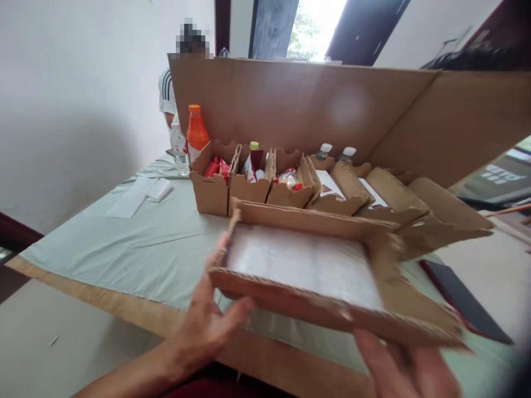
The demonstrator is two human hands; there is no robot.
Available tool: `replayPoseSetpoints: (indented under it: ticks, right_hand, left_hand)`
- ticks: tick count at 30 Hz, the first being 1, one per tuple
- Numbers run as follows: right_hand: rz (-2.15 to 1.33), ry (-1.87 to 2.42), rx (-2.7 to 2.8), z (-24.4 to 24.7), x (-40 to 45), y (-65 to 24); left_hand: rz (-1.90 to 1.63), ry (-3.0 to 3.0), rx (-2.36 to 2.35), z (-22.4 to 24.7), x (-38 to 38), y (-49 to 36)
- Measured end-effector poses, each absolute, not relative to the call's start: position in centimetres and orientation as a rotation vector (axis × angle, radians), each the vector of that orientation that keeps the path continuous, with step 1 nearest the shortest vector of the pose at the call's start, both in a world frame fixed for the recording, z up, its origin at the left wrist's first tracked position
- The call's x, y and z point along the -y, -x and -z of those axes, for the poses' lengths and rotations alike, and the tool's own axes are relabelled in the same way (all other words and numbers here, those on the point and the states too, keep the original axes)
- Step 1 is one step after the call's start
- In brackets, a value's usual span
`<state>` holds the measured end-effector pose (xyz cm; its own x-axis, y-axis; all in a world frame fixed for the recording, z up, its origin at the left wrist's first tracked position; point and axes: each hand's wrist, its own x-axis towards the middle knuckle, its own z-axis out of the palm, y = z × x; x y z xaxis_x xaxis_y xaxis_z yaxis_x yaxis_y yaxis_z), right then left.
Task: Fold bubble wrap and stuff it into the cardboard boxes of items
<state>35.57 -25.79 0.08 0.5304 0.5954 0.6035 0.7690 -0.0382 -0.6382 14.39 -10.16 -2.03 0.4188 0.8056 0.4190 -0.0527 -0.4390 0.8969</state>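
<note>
A shallow cardboard box [290,298] is held tilted above the near part of the table, with flat clear plastic packets [302,262] lying inside. My left hand [211,315] grips its left end, thumb at the near wall and fingers partly hidden behind the corner. Under the near right side, my right hand [406,362] holds the box, somewhat blurred. Just behind stands a row of upright cardboard boxes [211,193], some with red and white packages [289,178] in them.
An orange bottle [196,130] and a clear bottle [179,152] stand at the back left. White paper [130,197] lies on the green cloth [166,249]. A dark tablet-like object [467,298] is at right. A person [167,94] sits behind the tall cardboard panel [290,105].
</note>
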Motion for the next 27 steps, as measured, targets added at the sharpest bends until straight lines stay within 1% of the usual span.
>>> replayPoseSetpoints:
  ticks: [3,6,8,12,15,17,19,22,24,27]
  right_hand:
    - [0.05,1.546,1.205,-1.1,20.0,-34.5]
    - [-0.122,1.287,1.214,-2.4,14.1,-34.8]
    - [-0.19,1.19,1.2,-2.1,12.3,-34.9]
    - [-0.31,1.214,1.181,1.5,10.9,-33.0]
    - [-0.527,1.215,1.275,4.0,7.8,-29.8]
    - [-0.683,1.163,1.391,4.4,4.3,-27.2]
    - [-0.766,1.119,1.527,4.1,0.4,-24.7]
    - [-0.7,1.151,1.668,3.6,-4.9,-21.8]
    - [-0.609,1.249,1.676,3.9,-7.3,-20.9]
    - [-0.541,1.372,1.644,5.8,-8.9,-21.0]
  left_hand:
    - [-1.323,-1.73,-0.853,0.9,7.6,-11.5]
    - [-1.502,-1.731,-0.796,-1.3,4.3,-11.8]
    - [-1.549,-1.752,-0.77,-1.5,3.5,-12.2]
    - [-1.528,-1.696,-1.014,1.4,5.1,-10.1]
    - [-1.565,-1.476,-1.308,3.8,6.2,-6.4]
    - [-1.65,-1.339,-1.507,4.6,6.0,-3.8]
    - [-1.735,-1.227,-1.687,5.1,5.3,-2.1]
    - [-1.783,-1.139,-1.769,6.2,4.0,-1.5]
    - [-1.799,-1.203,-1.645,7.2,3.1,-2.2]
    - [-1.801,-1.398,-1.415,8.6,1.4,-3.8]
